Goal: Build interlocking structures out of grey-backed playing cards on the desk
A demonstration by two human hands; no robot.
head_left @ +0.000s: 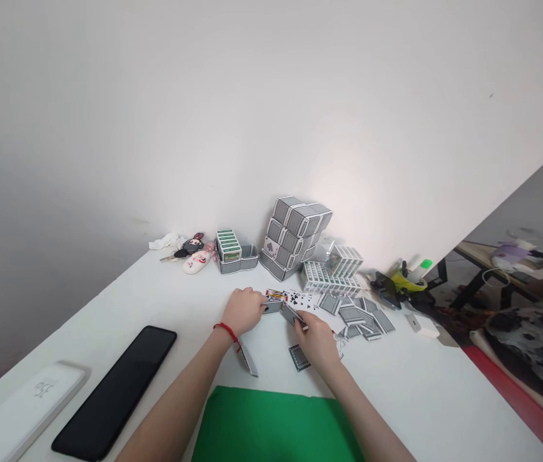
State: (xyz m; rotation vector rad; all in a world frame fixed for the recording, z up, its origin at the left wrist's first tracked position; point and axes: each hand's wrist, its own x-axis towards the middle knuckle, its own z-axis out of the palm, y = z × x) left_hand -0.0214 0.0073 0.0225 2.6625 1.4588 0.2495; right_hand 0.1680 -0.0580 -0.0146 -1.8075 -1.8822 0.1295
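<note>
My left hand, with a red string at the wrist, is closed on a folded grey-backed playing card piece above the white table. My right hand is closed on another folded card piece, and the two pieces meet between my hands. Face-up cards lie just beyond them. Single cards lie on the table under my right wrist and beside my left wrist.
A block built of folded cards stands by the wall, with card packs to its left and more to its right. Loose folded cards lie right. A black phone, a white case and a green sheet are near me.
</note>
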